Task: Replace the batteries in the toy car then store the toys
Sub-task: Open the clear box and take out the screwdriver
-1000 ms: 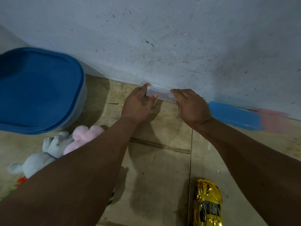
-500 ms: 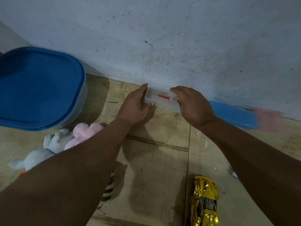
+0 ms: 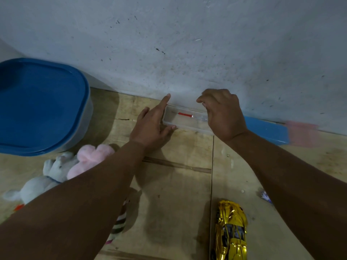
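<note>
Two hands flank a clear plastic tray (image 3: 185, 123) (red-handled screwdriver (image 3: 185, 114) inside): left hand (image 3: 153, 124) fingers straight, right hand (image 3: 223, 115) loosely curled.

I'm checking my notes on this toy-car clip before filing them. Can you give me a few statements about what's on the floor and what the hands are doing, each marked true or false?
1. The clear box by the wall is open, with a red-handled screwdriver inside. True.
2. The right hand grips the gold toy car. False: the car lies on the floor, apart from both hands.
3. The left hand touches the box's left end. True.
4. The big blue-lidded tub has its lid off. False: the lid is on.
5. Plush toys lie beside the tub. True.
</note>
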